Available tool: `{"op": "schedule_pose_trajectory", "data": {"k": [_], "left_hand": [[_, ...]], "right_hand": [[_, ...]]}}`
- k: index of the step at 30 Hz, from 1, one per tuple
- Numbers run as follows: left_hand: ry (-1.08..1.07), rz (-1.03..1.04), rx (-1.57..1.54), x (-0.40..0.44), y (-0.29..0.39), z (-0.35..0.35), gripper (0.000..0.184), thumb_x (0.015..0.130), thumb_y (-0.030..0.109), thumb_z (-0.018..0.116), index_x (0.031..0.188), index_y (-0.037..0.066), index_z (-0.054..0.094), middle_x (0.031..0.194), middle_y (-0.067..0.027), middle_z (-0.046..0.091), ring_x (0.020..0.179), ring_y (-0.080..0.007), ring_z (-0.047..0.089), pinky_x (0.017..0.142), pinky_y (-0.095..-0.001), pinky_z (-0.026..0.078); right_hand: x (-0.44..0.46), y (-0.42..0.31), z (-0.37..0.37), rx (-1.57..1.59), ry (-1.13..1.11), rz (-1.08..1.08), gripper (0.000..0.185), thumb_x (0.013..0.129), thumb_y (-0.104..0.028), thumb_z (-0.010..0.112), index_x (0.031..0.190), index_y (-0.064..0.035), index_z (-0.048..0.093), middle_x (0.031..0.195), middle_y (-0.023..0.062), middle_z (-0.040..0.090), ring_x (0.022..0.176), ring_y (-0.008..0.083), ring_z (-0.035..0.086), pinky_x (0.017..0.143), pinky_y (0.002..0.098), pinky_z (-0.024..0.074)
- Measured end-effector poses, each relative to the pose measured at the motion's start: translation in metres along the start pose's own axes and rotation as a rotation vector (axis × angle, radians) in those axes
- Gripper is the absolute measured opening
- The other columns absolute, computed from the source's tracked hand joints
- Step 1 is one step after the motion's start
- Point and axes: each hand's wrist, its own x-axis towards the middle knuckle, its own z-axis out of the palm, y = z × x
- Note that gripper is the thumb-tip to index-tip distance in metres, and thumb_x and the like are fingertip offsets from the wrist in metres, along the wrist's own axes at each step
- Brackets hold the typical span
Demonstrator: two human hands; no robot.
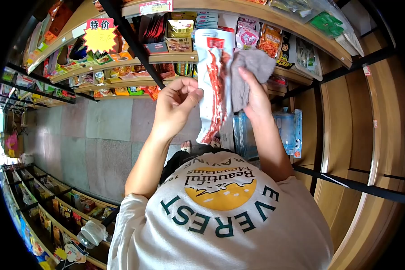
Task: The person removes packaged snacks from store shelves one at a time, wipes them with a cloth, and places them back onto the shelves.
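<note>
A long white snack packet [215, 85] with a red label and a picture of reddish meat is held upright in front of me. My left hand [177, 101] pinches its left edge between thumb and fingers. On the other side, my right hand [255, 92] grips a grey cloth [249, 72], which lies against the packet's right edge. The right fingers are mostly hidden behind the cloth, with the thumb on its front. Whether the right hand also holds the packet, I cannot tell.
Wooden shelves [166, 58] with boxed and bagged snacks stand ahead. Bare wooden shelves [342, 135] rise at the right. A blue clear plastic package [283, 130] sits low beside my right arm. More stocked racks [72, 202] are at the lower left, beyond the tiled floor [94, 135].
</note>
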Motion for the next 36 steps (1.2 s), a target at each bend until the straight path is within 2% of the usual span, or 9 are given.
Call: {"op": "schedule_pose_trajectory", "data": {"k": [2,4,6,8,13,17,24,28,36], "left_hand": [[0.075,0.021,0.026,0.001,-0.007,0.004,0.008,0.076,-0.003,0.054,0.083,0.000,0.053,0.072,0.0009,0.056,0.064,-0.0038,0.051,0.057,-0.0169,0.041],[0.156,0.256,0.376,0.002,-0.014,0.014,0.007,0.073,-0.002,0.055,0.079,0.000,0.055,0.070,-0.0025,0.058,0.061,-0.0069,0.056,0.055,-0.0204,0.045],[0.147,0.412,0.668,0.002,-0.013,0.030,0.010,0.067,0.002,0.060,0.076,0.001,0.056,0.070,-0.0081,0.059,0.059,-0.0162,0.060,0.054,-0.0261,0.048],[0.057,0.540,0.876,0.001,-0.007,0.040,0.008,0.068,0.001,0.062,0.074,-0.001,0.058,0.074,-0.0086,0.062,0.069,-0.0138,0.061,0.061,-0.0246,0.047],[0.112,0.741,0.759,0.006,0.006,0.026,0.008,0.067,0.004,0.065,0.074,0.003,0.061,0.074,-0.0076,0.062,0.061,-0.0175,0.059,0.057,-0.0273,0.047],[0.138,0.175,0.280,0.011,0.003,0.017,0.013,0.075,0.006,0.062,0.085,-0.002,0.058,0.069,-0.0008,0.059,0.061,-0.0023,0.052,0.055,-0.0159,0.041],[-0.299,-0.312,0.290,0.001,-0.005,0.025,0.019,0.075,0.011,0.063,0.088,-0.003,0.058,0.069,-0.0028,0.060,0.059,-0.0040,0.052,0.054,-0.0176,0.042],[-0.371,-0.283,0.088,-0.008,-0.011,0.028,0.020,0.074,0.006,0.063,0.091,-0.004,0.057,0.076,-0.0049,0.061,0.065,-0.0064,0.055,0.060,-0.0199,0.045],[-0.447,-0.215,0.074,-0.013,0.001,0.032,0.021,0.072,0.002,0.063,0.091,-0.001,0.057,0.080,-0.0033,0.059,0.070,-0.0067,0.054,0.063,-0.0200,0.045]], "right_hand": [[-0.005,-0.004,0.004,-0.143,0.057,-0.215,0.039,0.069,-0.012,0.066,0.103,-0.0016,0.050,0.092,0.0036,0.056,0.086,0.0131,0.054,0.077,0.0267,0.0426],[-0.015,-0.002,0.018,-0.226,0.017,-0.307,0.037,0.069,-0.012,0.067,0.101,-0.0028,0.051,0.090,0.0023,0.055,0.085,0.0117,0.052,0.075,0.0252,0.0418],[-0.020,0.004,0.023,-0.281,-0.184,-0.206,0.034,0.071,-0.013,0.065,0.101,-0.0020,0.051,0.088,0.0017,0.056,0.078,0.0102,0.052,0.069,0.0237,0.0412],[-0.016,0.009,0.022,-0.081,-0.074,-0.053,0.030,0.074,-0.013,0.062,0.100,-0.0017,0.052,0.088,0.0023,0.057,0.076,0.0098,0.053,0.067,0.0238,0.0418],[-0.010,0.002,0.005,0.077,-0.065,0.055,0.028,0.077,-0.013,0.055,0.101,0.0011,0.052,0.090,0.0084,0.059,0.079,0.0163,0.058,0.072,0.0297,0.0469],[-0.010,-0.013,0.002,0.025,-0.084,0.063,0.030,0.077,-0.016,0.055,0.101,0.0020,0.052,0.090,0.0100,0.059,0.076,0.0168,0.059,0.069,0.0312,0.0486],[-0.009,-0.019,0.005,-0.092,-0.062,-0.170,0.026,0.077,-0.007,0.056,0.102,0.0012,0.052,0.093,0.0074,0.059,0.083,0.0146,0.057,0.072,0.0277,0.0457],[-0.006,-0.027,0.005,-0.149,-0.039,-0.277,0.028,0.076,-0.009,0.057,0.101,0.0019,0.052,0.093,0.0088,0.059,0.080,0.0147,0.058,0.069,0.0271,0.0467],[-0.003,-0.042,-0.003,-0.100,0.018,0.005,0.028,0.076,-0.017,0.057,0.097,0.0021,0.055,0.085,0.0107,0.061,0.072,0.0161,0.060,0.063,0.0278,0.0500]]}}
